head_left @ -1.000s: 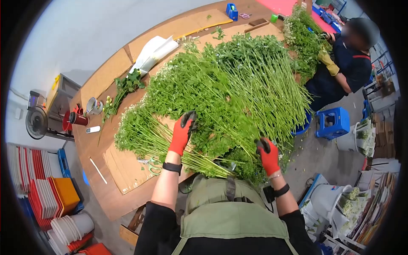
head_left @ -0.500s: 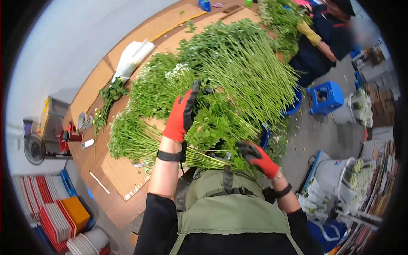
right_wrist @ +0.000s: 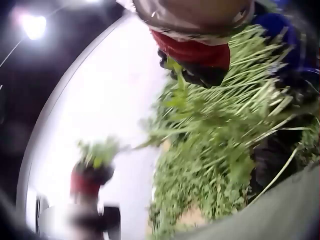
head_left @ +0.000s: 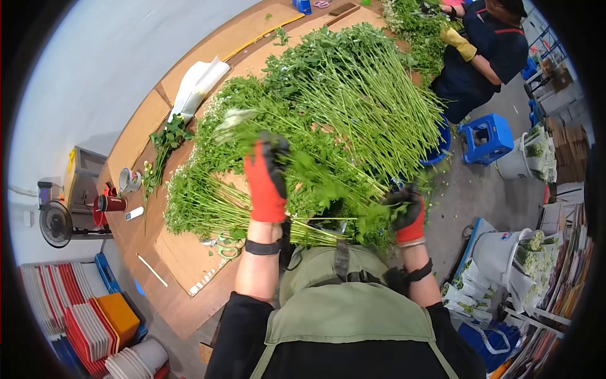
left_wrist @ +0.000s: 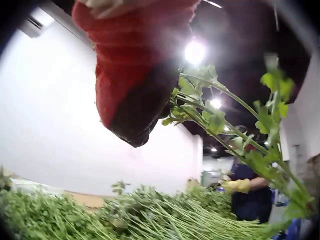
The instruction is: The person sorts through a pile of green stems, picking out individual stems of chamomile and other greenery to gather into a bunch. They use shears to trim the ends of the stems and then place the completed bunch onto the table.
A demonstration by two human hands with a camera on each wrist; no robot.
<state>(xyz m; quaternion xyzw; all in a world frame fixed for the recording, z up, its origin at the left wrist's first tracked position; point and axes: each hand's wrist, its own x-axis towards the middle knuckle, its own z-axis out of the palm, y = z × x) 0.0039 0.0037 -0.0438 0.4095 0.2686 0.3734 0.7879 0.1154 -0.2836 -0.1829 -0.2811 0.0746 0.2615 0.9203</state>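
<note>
The left hand (head_left: pixel 267 180), in a red knitted glove with black palm, has its fingers curled around a bunch of leafy green stems with white flowers (head_left: pixel 323 189). This bunch is in the air above the near edge of the brown wooden table (head_left: pixel 169 308), and its blurred flower heads extend past the left hand. The right hand (head_left: pixel 409 213), in a similar red and black glove, is at the lower end of the bunch, by the near edge; whether its fingers grasp the stems, I cannot tell.

Beneath, a wide heap of long green cut stems (head_left: pixel 379 120) covers the table's middle, with the ends pointing beyond the near edge. Left of it, green-handled metal scissors (head_left: pixel 228 251) lie near this edge. A white paper wrapper (head_left: pixel 198 85) lies toward the far edge.
</note>
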